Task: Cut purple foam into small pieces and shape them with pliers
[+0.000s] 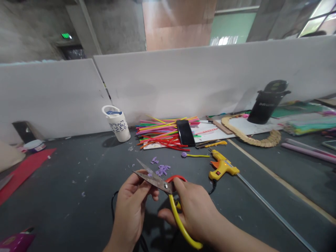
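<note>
Dark table point(78, 175); white cup point(123, 135), lettering point(119, 126) unclear; right hand point(196, 208) grips scissors point(166, 186).

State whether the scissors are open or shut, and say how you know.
Open. The scissors have their blades spread, with a gap between the tips.

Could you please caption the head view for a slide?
Right hand holds open scissors beside the left hand; purple pieces and a yellow glue gun rest nearby.
</note>
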A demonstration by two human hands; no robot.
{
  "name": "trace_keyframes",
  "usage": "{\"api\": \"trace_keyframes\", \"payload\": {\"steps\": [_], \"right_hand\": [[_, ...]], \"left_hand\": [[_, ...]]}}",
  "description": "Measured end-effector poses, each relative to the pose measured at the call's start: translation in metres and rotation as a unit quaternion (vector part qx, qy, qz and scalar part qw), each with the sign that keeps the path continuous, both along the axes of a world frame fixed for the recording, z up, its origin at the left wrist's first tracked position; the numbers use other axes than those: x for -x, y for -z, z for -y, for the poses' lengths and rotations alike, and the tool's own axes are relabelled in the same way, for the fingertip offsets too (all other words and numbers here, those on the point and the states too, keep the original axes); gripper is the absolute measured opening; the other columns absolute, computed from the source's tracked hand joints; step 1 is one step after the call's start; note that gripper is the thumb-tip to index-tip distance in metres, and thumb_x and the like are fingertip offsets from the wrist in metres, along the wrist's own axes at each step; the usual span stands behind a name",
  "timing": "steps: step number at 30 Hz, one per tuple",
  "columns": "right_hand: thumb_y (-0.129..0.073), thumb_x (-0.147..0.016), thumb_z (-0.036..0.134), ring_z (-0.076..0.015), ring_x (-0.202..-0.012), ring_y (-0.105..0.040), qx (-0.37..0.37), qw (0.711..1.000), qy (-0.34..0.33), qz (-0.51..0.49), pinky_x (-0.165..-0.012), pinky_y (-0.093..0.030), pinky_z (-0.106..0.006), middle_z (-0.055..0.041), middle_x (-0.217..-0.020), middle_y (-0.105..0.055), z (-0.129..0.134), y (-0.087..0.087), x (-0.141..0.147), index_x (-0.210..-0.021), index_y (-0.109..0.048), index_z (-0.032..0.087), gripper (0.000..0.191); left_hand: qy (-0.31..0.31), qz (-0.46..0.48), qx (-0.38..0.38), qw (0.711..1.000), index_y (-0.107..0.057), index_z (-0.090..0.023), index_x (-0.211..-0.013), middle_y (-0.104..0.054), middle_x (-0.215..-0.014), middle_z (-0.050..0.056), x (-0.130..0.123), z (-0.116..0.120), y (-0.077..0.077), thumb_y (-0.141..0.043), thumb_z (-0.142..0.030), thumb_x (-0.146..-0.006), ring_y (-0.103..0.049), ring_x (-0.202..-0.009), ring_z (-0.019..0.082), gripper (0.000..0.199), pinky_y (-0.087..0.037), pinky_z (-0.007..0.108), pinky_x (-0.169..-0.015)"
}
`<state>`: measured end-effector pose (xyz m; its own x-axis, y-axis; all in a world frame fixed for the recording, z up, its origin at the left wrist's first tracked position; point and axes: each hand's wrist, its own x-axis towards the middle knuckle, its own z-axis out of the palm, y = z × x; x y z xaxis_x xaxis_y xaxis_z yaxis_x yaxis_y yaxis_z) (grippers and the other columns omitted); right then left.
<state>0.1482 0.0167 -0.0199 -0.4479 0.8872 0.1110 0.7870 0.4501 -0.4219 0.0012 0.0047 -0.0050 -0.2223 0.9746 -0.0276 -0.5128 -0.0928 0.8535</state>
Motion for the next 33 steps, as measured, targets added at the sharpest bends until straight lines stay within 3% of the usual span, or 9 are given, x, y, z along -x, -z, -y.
{"api": "trace_keyframes", "payload": {"steps": [9, 33], "right_hand": [[-0.05, -0.072, 0.069, -0.0266, -0.068, -0.062, -0.019, 0.999, 0.014, 0.029, -0.053, -0.032, -0.029, -0.0066, -0.075, -0.064, 0.0006, 0.003, 0.0017, -0.088, -0.048, 0.018, 0.053], [-0.046, -0.074, 0.07, -0.0277, -0.064, -0.063, -0.015, 0.997, 0.021, 0.069, -0.049, -0.025, -0.029, -0.0066, -0.07, -0.066, 0.0016, -0.003, 0.0024, -0.086, -0.05, 0.018, 0.054]], "left_hand": [[-0.026, -0.031, 0.014, 0.999, -0.069, -0.014, -0.067, -0.064, -0.057, -0.001, -0.002, 0.0017, -0.0004, -0.074, -0.019, -0.064, -0.055, -0.045, 0.006, 0.007, -0.044, 0.013, -0.042], [0.005, -0.023, 0.014, 1.0, -0.068, -0.013, -0.066, -0.063, -0.054, -0.001, 0.0006, -0.0003, -0.0048, -0.074, -0.018, -0.064, -0.053, -0.044, 0.006, 0.007, -0.043, 0.013, -0.04]]}}
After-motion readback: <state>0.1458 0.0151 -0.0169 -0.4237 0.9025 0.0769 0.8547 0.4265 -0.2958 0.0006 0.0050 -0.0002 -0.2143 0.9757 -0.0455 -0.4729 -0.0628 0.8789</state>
